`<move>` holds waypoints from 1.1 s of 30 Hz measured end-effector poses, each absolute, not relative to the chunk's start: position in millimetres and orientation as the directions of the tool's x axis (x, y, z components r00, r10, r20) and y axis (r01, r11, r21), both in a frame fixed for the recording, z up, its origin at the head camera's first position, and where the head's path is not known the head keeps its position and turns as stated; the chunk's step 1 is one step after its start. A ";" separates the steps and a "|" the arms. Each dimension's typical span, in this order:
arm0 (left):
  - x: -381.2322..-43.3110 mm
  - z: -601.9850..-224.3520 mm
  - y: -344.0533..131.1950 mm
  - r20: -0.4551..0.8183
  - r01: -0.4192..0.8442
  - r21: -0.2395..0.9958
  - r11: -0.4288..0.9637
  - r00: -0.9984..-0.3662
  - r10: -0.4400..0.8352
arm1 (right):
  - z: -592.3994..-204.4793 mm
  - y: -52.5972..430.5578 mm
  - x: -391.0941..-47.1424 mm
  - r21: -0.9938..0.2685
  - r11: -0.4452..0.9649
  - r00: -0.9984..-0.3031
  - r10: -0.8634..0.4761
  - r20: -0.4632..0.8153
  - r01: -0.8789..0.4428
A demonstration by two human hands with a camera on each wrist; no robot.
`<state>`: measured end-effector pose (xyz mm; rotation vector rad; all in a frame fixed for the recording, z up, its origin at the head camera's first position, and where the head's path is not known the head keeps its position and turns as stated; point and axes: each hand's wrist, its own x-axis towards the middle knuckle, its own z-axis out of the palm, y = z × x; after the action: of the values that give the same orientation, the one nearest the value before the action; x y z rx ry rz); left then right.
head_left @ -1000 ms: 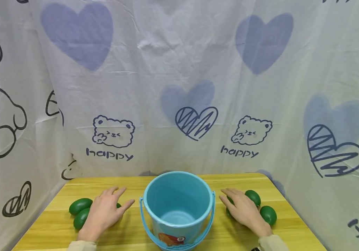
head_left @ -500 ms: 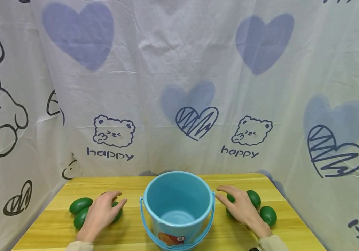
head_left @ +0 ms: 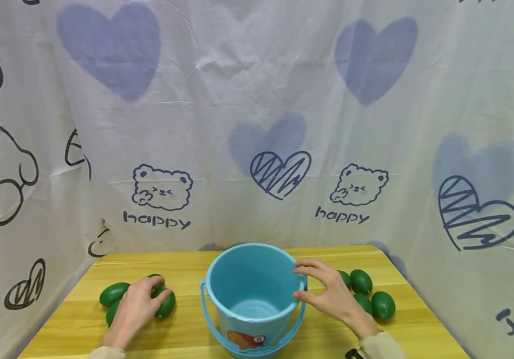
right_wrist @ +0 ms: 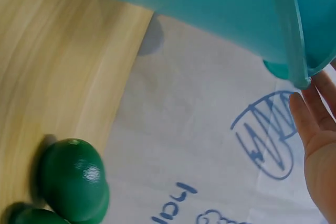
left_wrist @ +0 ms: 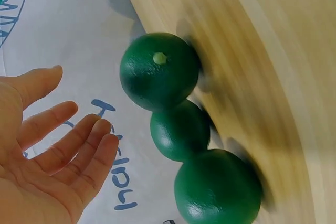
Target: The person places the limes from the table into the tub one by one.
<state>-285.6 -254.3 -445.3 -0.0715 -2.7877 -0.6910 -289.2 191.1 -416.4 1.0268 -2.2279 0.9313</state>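
Observation:
A light blue bucket [head_left: 270, 329] stands upright in the middle of the table, its mouth facing up and its inside bare. My right hand [head_left: 333, 294] is at the bucket's right rim, fingers spread and fingertips overlapping the edge. In the right wrist view the fingertips lie right at the rim [right_wrist: 296, 35]. My left hand [head_left: 134, 305] hovers over several smooth dark green oval fruits [head_left: 165, 304] on the left. The left wrist view shows its fingers loosely extended, apart from three green fruits [left_wrist: 160, 72].
Several more green fruits [head_left: 383, 305] sit on the right, behind and beside my right wrist. The bucket's handle [head_left: 212, 326] hangs down its front. A white printed curtain [head_left: 221, 199] closes off the back and sides of the wooden table [head_left: 189, 319].
My right hand has moved left from above the right-hand fruits to the bucket's rim, uncovering them. My left hand has drawn slightly left and back, showing more of the fruits beside it.

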 end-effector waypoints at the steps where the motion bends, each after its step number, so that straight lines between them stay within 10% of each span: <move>1: -285.7 -445.9 -255.9 0.270 0.115 0.451 0.885 -0.963 -0.012 | -415.0 190.1 -287.2 -0.364 0.467 -0.574 -0.467 0.673 -0.806; 33: -301.9 -482.9 -247.6 0.112 0.059 0.417 0.907 -0.994 0.014 | -412.6 185.8 -271.0 -0.239 0.340 -0.400 -0.563 0.723 -0.910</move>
<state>-301.9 -247.6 -482.9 -0.0567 -2.9637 -0.6526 -271.0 185.8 -412.6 1.2843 -2.0826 0.8645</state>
